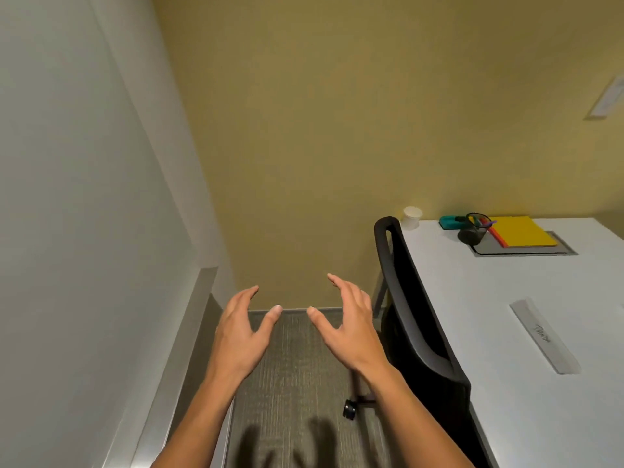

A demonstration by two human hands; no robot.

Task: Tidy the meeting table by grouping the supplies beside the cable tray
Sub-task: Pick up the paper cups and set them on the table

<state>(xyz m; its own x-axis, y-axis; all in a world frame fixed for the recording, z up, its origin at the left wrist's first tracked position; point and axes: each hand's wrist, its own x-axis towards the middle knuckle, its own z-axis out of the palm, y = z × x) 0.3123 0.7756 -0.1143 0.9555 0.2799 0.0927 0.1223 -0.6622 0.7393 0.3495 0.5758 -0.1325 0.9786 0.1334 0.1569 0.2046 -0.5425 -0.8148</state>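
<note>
Supplies sit at the far end of the counter (506, 315), to your right. The mesh cup (472, 231) of pens stands on the left edge of the tray (526, 252). The yellow pad (523, 231) lies partly over the tray, on an orange sheet. The teal block (450, 221), possibly an eraser or stapler, lies just left of the cup. The paper cup (412, 217) stands further left, at the counter's corner, apart from the rest. A grey strip (543, 336) lies alone nearer you, well apart from the group.

Your left hand (241, 332) and right hand (347, 324) hover over the floor, left of the chair (415, 319), fingers spread and relaxed, holding nothing.

Judgement: grouping looks mostly done; the paper cup and perhaps the strip are the stragglers. Turn right to face the counter first. Reach past the chair back rather than over it. Take the paper cup round its middle with a light grip, since it may crush or hold liquid. Set it beside the tray, not on it, clear of the mesh cup so that you do not tip the pens.
</note>
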